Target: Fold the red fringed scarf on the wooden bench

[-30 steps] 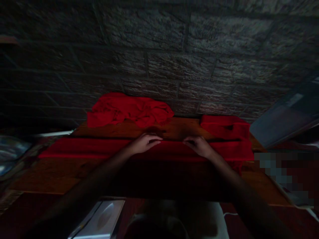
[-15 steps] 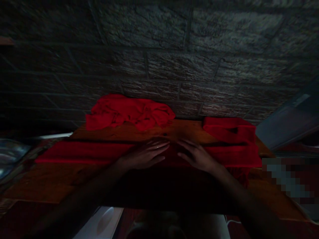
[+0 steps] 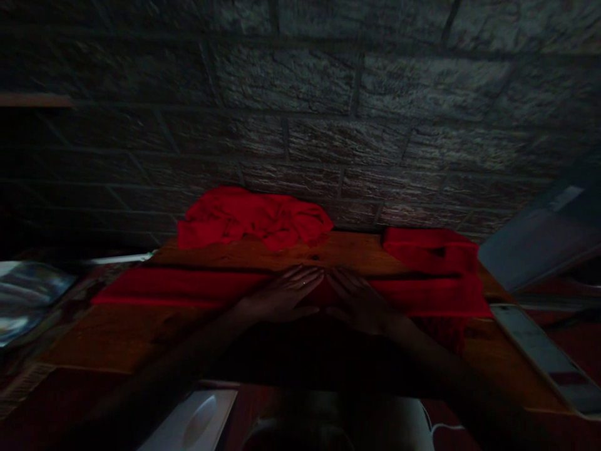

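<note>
A long red cloth (image 3: 178,285) lies stretched across a wooden table (image 3: 117,332), folded into a narrow band. My left hand (image 3: 282,294) lies flat on its middle with fingers stretched out. My right hand (image 3: 359,297) lies flat beside it, fingers spread, the fingertips of both nearly touching. A crumpled red cloth (image 3: 253,216) sits at the back against the wall. A folded red cloth (image 3: 429,247) rests at the back right.
A dark stone-brick wall (image 3: 328,113) stands close behind the table. A phone (image 3: 544,354) lies at the right edge. A white object (image 3: 197,423) sits below the table's near edge. Shiny items (image 3: 23,294) lie at far left.
My hands went from pinching the cloth's far edge to lying flat on it, and they have drawn closer together at the middle. The view shifted slightly right.
</note>
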Action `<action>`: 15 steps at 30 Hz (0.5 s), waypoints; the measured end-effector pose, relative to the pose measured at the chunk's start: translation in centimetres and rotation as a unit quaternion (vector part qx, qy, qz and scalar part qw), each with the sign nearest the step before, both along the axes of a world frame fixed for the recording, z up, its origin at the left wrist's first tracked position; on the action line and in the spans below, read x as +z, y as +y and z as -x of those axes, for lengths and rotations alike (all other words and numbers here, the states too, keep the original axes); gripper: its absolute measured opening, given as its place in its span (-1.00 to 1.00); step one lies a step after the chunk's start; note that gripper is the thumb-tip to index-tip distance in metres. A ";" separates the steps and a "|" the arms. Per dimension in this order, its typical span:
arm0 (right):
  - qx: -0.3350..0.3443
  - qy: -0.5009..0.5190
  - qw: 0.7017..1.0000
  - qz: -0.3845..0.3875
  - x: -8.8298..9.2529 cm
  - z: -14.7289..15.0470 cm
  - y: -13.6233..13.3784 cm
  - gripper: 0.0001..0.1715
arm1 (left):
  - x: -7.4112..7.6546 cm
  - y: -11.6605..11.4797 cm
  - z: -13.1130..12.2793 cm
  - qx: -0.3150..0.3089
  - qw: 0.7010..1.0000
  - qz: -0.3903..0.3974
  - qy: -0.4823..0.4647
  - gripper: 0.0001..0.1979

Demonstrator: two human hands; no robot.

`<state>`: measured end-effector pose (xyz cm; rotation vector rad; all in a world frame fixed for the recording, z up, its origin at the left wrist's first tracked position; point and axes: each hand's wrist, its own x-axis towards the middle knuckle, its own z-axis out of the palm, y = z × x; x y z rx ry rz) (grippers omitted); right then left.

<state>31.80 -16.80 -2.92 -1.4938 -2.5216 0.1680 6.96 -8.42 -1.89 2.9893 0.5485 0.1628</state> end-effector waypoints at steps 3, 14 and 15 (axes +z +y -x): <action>-0.007 -0.024 0.999 0.043 0.8 0.1 -0.1 -0.04 | 0.2 -0.1 0.2 -0.001 1.000 -0.016 -0.004 -0.22; 0.012 -0.156 0.982 0.105 5.4 -3.4 -3.9 0.09 | 0.4 -0.8 6.8 0.031 0.997 -0.069 0.008 -0.34; -0.001 -0.173 0.980 0.096 5.0 -3.3 -3.7 0.05 | 0.3 -0.9 6.9 0.035 0.997 -0.070 0.010 -0.32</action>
